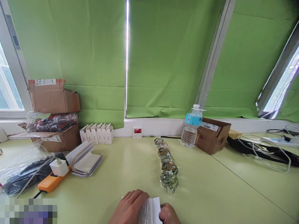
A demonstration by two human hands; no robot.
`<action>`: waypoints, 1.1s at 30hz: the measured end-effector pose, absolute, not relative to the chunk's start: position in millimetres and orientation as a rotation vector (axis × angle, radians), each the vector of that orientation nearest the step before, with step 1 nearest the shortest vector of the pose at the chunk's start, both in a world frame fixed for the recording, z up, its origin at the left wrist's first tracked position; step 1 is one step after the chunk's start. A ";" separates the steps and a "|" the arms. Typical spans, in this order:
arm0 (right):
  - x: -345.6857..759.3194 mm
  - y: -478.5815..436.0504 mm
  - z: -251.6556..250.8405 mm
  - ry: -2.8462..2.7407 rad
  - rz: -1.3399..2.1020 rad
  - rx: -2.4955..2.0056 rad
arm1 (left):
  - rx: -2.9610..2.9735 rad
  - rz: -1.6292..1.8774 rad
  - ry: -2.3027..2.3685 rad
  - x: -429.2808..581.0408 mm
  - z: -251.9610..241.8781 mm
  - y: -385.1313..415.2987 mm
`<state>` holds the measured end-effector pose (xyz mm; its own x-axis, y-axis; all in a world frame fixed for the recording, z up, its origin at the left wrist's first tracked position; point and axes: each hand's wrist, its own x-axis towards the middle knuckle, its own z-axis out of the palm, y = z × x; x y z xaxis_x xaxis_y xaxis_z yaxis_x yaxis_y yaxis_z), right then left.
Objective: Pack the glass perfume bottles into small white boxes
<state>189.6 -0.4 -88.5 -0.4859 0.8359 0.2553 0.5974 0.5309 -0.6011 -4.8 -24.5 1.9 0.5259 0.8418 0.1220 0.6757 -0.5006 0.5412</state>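
Observation:
At the bottom middle of the view, my left hand [129,207] and my right hand [169,214] both grip a small white printed paper leaflet [149,211] just above the pale green table [210,189]. The left fingers curl over its left side, and the right fingers pinch its right edge. Just beyond the hands, a row of several small clear packets with metallic pieces [166,165] runs away from me across the table.
A water bottle [192,126] and an open cardboard box [213,135] stand at the back right, with cables [263,151] further right. At the left are stacked cardboard boxes [52,115], small white boxes [97,133], folded leaflets [84,160], an orange power strip with a charger [54,175] and plastic bags [21,168].

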 end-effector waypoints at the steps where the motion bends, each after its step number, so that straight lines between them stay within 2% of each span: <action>1: 188.9 0.4 -88.4 -2.251 0.595 -1.173 | 2.344 0.529 1.231 -4.7 0.5 -24.1; 13: 184.3 -10.3 -73.6 -2.270 0.419 -1.321 | 2.360 0.580 1.222 -6.1 -4.5 -22.7; 18: 183.0 -6.0 -75.1 -2.294 0.507 -1.383 | 2.343 0.577 1.183 -7.8 2.8 -24.7; 25: 177.3 -6.6 -79.5 -2.209 0.521 -1.228 | 2.415 0.513 1.124 -7.2 18.4 -30.3; 33: 169.2 -21.0 -28.8 -2.120 0.623 -1.167 | 2.355 0.485 1.207 -12.5 23.8 -28.4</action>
<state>169.2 -21.0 -28.8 -0.4079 0.8628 0.2987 0.5639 0.4954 -0.6608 -12.5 -28.4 23.8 0.5557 0.8249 0.1041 0.6678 -0.5174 0.5351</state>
